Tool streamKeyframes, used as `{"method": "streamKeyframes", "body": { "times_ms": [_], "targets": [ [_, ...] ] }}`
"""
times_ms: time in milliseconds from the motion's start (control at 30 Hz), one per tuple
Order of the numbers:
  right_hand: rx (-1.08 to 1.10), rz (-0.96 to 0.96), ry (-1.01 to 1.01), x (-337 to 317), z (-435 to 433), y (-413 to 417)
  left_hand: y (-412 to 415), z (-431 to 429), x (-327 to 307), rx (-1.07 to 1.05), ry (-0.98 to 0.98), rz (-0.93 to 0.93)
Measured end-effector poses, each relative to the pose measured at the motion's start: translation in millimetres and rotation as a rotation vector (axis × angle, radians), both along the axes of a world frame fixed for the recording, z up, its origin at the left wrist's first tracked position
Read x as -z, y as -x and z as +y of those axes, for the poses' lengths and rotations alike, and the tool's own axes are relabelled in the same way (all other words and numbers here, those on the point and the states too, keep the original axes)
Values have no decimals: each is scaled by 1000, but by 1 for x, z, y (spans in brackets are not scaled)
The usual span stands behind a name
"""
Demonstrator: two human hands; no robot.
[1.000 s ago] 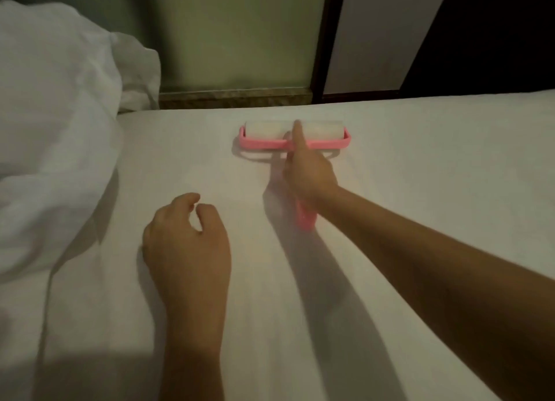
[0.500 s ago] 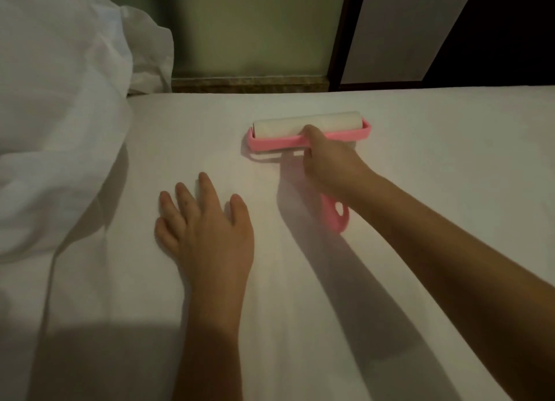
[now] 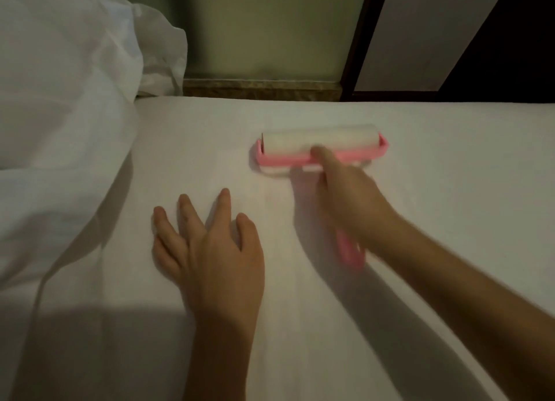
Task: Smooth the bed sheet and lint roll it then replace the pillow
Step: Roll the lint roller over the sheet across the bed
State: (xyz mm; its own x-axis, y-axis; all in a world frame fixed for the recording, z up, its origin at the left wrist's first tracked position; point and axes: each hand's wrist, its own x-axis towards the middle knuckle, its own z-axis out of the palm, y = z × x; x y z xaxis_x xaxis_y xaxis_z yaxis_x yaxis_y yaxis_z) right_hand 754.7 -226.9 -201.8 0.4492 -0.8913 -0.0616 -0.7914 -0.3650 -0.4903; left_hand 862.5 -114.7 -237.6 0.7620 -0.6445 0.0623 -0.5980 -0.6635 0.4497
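Right hand [image 3: 345, 196] grips pink plastic lint roller [image 3: 318, 149], white cylinder on smooth white bed sheet [image 3: 450, 172]; left hand [image 3: 210, 250] flat, fingers [image 3: 223, 202] spread; rumpled duvet [image 3: 54, 130] left.

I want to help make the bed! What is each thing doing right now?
Sheet: smooth.
Roller: on sheet, handle gripped.
Right hand: grips roller's handle.
Left hand: flat on sheet, fingers spread.
Bedding: bunched up, left.
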Motion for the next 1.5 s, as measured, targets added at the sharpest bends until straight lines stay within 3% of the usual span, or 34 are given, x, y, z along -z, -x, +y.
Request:
{"method": "streamKeyframes", "body": {
  "times_ms": [100,300,567,733,933,1100,1333,1500],
  "targets": [
    [-11,0,1,1,22,10,0,1,0,-22,83,12],
    [34,-61,-32,0,-64,-44,0,2,4,-21,98,27],
    [-67,-84,51,10,23,5,3,3,6,-4,114,23],
    [-37,-38,88,9,-15,-21,3,3,5,8,156,27],
    [237,-326,29,13,-21,-42,3,2,5,20,99,17],
    [207,-17,190,11,29,-19,3,3,0,7,91,45],
    [8,-77,134,-2,-24,-55,1,3,-12,-21,138,147],
    [-4,-85,57,3,-65,-84,-1,3,-7,-7,203,168]
  ]
}}
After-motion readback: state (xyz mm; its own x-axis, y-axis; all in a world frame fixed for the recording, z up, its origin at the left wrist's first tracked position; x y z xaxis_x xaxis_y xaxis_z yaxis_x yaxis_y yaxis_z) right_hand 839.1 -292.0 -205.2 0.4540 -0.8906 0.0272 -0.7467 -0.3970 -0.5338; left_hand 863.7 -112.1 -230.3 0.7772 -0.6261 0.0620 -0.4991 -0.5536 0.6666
